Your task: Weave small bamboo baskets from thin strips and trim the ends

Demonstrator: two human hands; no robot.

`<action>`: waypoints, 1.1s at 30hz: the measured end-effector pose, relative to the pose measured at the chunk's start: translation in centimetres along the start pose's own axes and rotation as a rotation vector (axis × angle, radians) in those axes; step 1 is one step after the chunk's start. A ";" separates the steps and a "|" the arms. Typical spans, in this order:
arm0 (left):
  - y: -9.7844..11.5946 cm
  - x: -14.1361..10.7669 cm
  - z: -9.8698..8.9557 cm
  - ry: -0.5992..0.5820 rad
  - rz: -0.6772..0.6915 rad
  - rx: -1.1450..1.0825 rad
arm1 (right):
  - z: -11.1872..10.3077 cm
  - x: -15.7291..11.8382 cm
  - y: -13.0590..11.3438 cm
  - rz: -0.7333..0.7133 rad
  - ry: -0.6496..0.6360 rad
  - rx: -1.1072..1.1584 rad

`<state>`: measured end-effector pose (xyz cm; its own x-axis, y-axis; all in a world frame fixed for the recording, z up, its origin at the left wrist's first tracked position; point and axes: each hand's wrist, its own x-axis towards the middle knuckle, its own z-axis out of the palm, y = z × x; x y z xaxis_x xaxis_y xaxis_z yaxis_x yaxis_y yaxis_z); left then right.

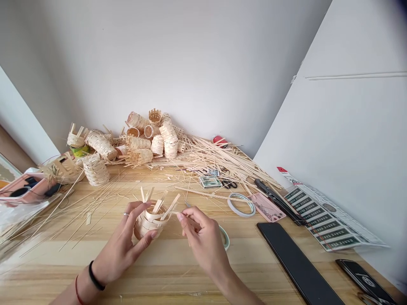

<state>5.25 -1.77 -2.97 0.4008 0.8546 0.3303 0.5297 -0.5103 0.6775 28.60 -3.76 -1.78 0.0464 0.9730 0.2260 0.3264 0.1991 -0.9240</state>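
A small basket of pale woven strips (148, 223) stands above the front middle of the table, with loose strip ends sticking up from its rim. My left hand (127, 239) is wrapped round its left and near side, thumb on the front wall and fingers at the rim. At the basket's right, my right hand (202, 235) pinches the end of a thin strip (174, 212) that runs to the rim. Part of a roll of tape (226, 238) shows behind my right hand.
Finished and part-woven baskets (138, 144) and loose strips (219, 159) lie along the wall. A tape roll (241, 204), pink tray (267, 207), black stapler (280, 201) and black phone-like slab (297, 262) are at right. A pink box (27, 190) sits far left.
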 end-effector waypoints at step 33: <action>-0.3 -0.4 0.1 0.007 0.003 0.046 | 0.3 0.0 0.6 -0.399 0.129 -0.474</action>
<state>5.03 -2.00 -3.39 0.3973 0.8535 0.3373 0.5623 -0.5168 0.6455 28.55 -3.64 -2.39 -0.0612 0.8064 0.5881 0.7235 0.4418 -0.5305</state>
